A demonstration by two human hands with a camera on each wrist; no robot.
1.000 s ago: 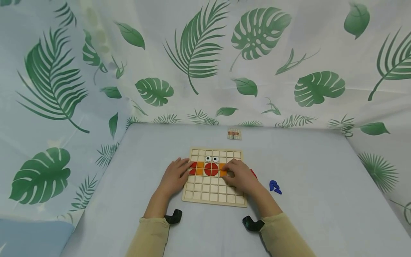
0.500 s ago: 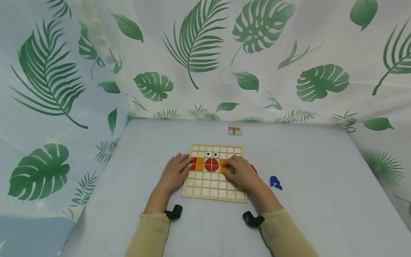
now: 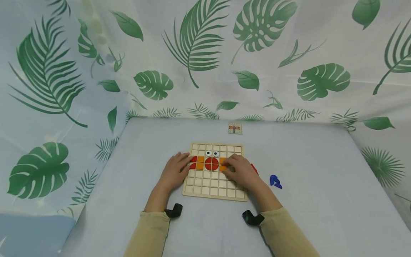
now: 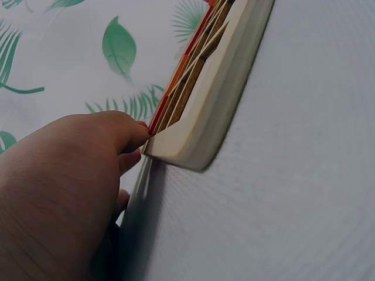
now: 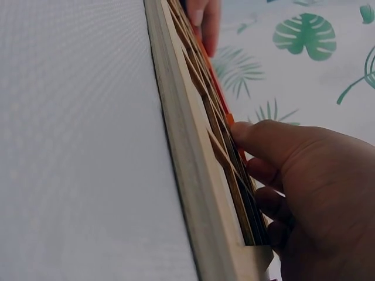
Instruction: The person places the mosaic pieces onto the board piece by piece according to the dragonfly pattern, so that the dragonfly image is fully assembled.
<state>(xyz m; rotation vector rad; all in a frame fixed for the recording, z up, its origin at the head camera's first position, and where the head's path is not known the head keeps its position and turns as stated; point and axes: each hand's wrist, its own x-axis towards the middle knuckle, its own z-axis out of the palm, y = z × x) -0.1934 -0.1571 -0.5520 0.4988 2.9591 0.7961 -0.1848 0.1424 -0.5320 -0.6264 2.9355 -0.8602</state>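
Observation:
A wooden grid board (image 3: 214,184) lies flat in the head view. Two round eye pieces (image 3: 212,154) sit in its cells above a red circle (image 3: 211,164) of quarter pieces. Left of the circle are orange square tiles (image 3: 200,162) and red pieces (image 3: 193,162). My left hand (image 3: 174,171) rests at the board's left edge, fingertips touching the red pieces. With thumb and forefinger, my right hand (image 3: 240,171) pinches an orange tile (image 3: 222,164) right of the circle. In the right wrist view the thumb touches the orange tile (image 5: 229,120); the hand hides cells behind it.
Beyond the board lies a small pattern card (image 3: 235,128). Several blue pieces (image 3: 275,181) lie to the right, and a red piece (image 3: 254,169) shows beside the right hand. Leaf-printed cloth (image 3: 199,53) rises behind the table.
The head view has tilted slightly, so the scene sits a little higher in the frame. Both hands keep nearly the same place on the board, with only slight finger movement at the orange tiles.

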